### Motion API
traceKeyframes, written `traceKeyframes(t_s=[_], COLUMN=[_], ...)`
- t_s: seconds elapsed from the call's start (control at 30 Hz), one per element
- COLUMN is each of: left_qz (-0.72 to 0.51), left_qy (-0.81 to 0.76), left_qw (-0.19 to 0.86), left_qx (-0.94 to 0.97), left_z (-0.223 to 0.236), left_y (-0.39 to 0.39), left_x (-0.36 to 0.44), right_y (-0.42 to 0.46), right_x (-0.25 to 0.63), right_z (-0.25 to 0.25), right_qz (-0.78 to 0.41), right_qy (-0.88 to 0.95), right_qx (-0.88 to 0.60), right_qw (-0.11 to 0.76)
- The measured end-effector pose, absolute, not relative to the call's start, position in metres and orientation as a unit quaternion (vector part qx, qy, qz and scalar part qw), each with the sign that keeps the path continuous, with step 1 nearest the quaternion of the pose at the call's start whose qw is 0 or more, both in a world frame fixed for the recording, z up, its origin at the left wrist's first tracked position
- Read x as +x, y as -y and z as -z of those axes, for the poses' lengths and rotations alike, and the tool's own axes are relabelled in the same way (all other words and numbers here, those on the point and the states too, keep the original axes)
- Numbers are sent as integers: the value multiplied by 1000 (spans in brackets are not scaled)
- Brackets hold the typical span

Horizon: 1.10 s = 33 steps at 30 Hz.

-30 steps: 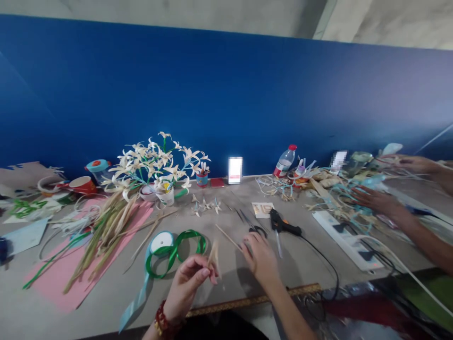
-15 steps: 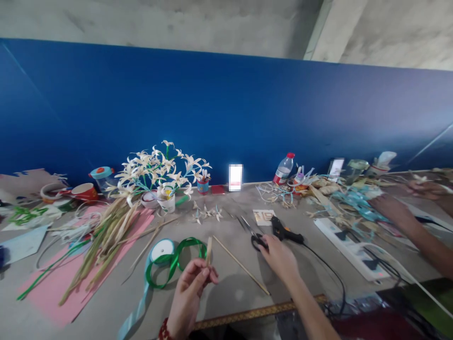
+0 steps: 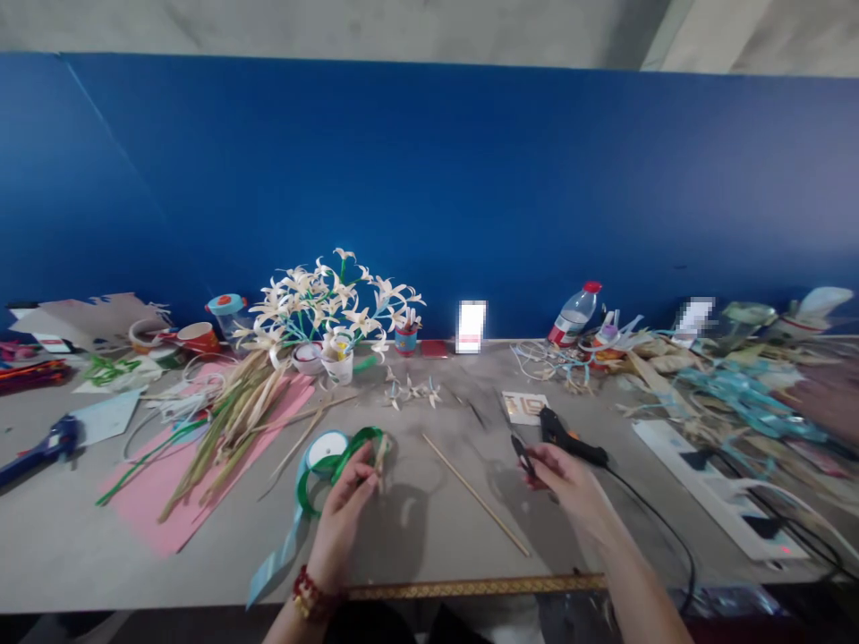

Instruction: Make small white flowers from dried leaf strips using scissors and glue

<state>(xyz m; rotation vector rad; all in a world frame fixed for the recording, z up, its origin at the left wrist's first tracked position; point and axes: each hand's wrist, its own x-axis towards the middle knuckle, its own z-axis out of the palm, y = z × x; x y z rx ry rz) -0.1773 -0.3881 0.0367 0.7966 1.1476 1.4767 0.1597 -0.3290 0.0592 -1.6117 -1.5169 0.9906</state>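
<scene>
Cream-coloured and narrow, a strip (image 3: pixel 382 450) stands pinched between the thumb and fingers of the left hand (image 3: pixel 350 490), its upper end poking out past the fingertips. Black-handled scissors (image 3: pixel 523 458) sit in the right hand (image 3: pixel 562 474), whose fingers are curled round the handles; the blades point away from the wrist and blur against the table. Between the two grips, touching neither, a thin stick (image 3: pixel 475 494) lies slantwise on the grey table (image 3: pixel 436 559).

Just behind and left of the left grip, green ribbon (image 3: pixel 303 490) loops beside a white spool (image 3: pixel 328 445), and pale-blue ribbon (image 3: pixel 276 559) trails towards the near edge. Farther left, dried stalks (image 3: pixel 228 420) lie across pink paper (image 3: pixel 157 523). Beyond the left grip are small white blossoms (image 3: pixel 412 391), with a flower arrangement (image 3: pixel 335 309) behind them.

Just past the right grip lies a printed card (image 3: pixel 524 408); close on its right is a glue gun (image 3: pixel 570 440). Farther right comes a power strip (image 3: pixel 718 492), then another person's blurred hand (image 3: pixel 822 402).
</scene>
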Motion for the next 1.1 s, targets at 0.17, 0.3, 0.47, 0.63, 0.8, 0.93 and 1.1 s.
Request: traceKeyframes(t_s=[0.17, 0.3, 0.47, 0.63, 0.8, 0.93, 1.1], left_qz=[-679, -698, -687, -661, -632, -623, -622], left_qy=[-490, -488, -457, -385, -344, -370, -370], left_qw=[490, 465, 495, 584, 625, 601, 588], left_qx=[241, 242, 273, 273, 303, 337, 361], left_z=[-36, -45, -59, -71, -77, -75, -76], left_y=[393, 399, 400, 400, 406, 413, 415], left_x=[-207, -200, -161, -130, -119, -118, -122], right_y=[367, 391, 402, 398, 398, 402, 409], right_x=[138, 105, 54, 24, 13, 9, 9], right_z=[-79, -80, -67, -72, -75, -69, -67], right_qz=[-606, -667, -664, -578, -550, -556, -563], right_qy=[378, 404, 446, 481, 471, 447, 429], right_qx=[-477, -421, -427, -450, -435, -407, -411], right_qw=[512, 462, 421, 482, 535, 571, 574])
